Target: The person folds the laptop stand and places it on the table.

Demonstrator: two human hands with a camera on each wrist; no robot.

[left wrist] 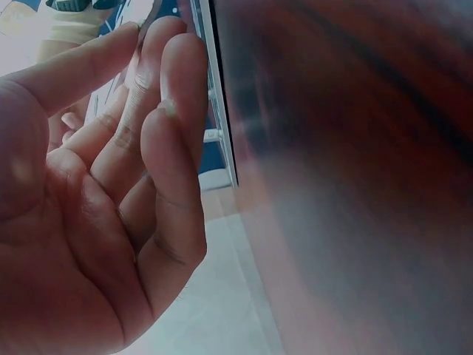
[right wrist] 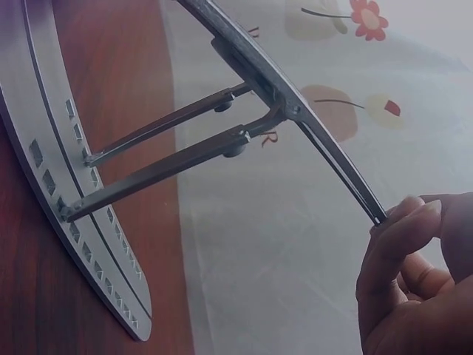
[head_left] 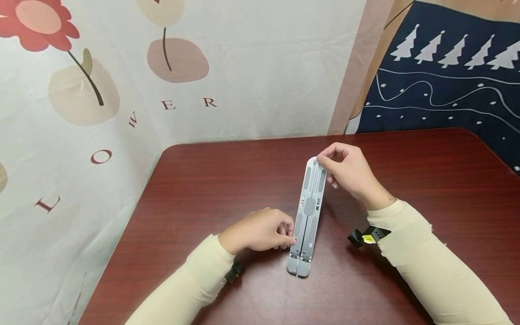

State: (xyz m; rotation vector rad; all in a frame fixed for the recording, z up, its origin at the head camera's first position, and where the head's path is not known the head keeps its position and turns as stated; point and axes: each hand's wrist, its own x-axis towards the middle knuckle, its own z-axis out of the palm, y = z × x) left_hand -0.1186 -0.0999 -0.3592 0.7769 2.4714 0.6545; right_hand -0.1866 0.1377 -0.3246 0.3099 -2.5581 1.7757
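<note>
A silver-grey folding laptop stand (head_left: 309, 206) stands on the table between both hands, its two rails side by side. In the right wrist view its top plate (right wrist: 332, 155) is raised at an angle. Two metal struts (right wrist: 159, 168) link it to a slotted base (right wrist: 81, 222). My right hand (head_left: 351, 174) pinches the far end of the top plate between thumb and fingers. With thumb and index finger, my left hand (head_left: 260, 229) pinches the left edge near the hinged lower end. The left wrist view shows only a sliver of the stand at those fingertips.
The dark red wooden table (head_left: 195, 180) has rounded far corners. A pale printed cloth (head_left: 264, 67) hangs behind and to the left. At the back right hangs a navy cloth (head_left: 438, 90) with white trees. A wrist camera (head_left: 356, 238) juts from the right sleeve.
</note>
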